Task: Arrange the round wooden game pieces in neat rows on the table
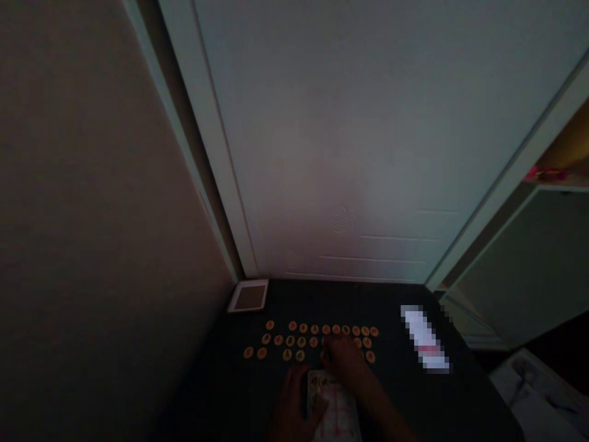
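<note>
Round Chinese chess pieces [301,342] with red or dark characters lie face up in loose rows on a dark table. My left hand [294,405] grips a flat box [338,411] at its left side, the thumb over its top. Red grid lines show on the box, and a few round pieces show along its far edge. My right hand [345,359] reaches over the box's far edge into the rows. Its fingers are bent and closed at a chess piece, which they mostly hide. Other pieces behind this hand are covered too. The light is dim.
A white-rimmed square tray or frame [234,302] lies at the table's far left corner. To the right is a blurred-out bright oblong [424,337]. A white panel [340,141] rises behind the dark table [391,399], and a wall [92,215] bounds the left.
</note>
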Tool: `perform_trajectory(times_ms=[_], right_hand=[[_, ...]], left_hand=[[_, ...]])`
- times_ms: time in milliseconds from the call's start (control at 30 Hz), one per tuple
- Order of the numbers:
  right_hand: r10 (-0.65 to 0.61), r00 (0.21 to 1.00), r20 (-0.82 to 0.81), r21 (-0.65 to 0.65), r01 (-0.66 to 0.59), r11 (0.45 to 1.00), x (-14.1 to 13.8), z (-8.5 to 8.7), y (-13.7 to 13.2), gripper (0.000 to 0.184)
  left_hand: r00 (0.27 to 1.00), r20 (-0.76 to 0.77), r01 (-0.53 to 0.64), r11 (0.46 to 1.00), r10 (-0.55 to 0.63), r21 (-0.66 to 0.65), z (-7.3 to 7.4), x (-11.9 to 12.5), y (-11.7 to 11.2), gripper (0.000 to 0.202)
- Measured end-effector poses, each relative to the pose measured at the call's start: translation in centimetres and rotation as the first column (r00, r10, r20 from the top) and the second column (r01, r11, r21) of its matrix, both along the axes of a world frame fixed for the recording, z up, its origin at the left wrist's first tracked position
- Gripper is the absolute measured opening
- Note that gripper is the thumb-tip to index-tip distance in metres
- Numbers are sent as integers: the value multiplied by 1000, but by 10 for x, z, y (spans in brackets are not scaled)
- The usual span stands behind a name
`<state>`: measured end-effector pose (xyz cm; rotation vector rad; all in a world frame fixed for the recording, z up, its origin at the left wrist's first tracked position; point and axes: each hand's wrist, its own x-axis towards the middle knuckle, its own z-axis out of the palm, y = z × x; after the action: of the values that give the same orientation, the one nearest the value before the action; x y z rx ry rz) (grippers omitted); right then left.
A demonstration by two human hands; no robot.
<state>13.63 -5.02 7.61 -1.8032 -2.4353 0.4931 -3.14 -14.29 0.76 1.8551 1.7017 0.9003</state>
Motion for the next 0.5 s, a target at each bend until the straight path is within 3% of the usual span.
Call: perform_trajectory(times_ms=[133, 267, 400, 500], right_hand=[[2, 999, -52, 46, 0, 999, 7, 0, -6, 16], [11, 992, -124, 121, 5, 993, 19, -3, -35, 17], [167, 943, -289, 271, -86, 959, 25, -27, -72, 35], [195, 953, -232, 336, -109, 936, 23, -49, -87, 41]], left_hand=[[1000, -19, -1, 999, 0, -43, -1, 5, -2, 46], [1000, -8, 18, 999, -19, -45, 0, 2, 1, 43], [999, 28, 41, 998, -40, -40, 3, 1, 1, 40], [998, 42, 40, 999, -39, -32, 5, 2, 1, 37]])
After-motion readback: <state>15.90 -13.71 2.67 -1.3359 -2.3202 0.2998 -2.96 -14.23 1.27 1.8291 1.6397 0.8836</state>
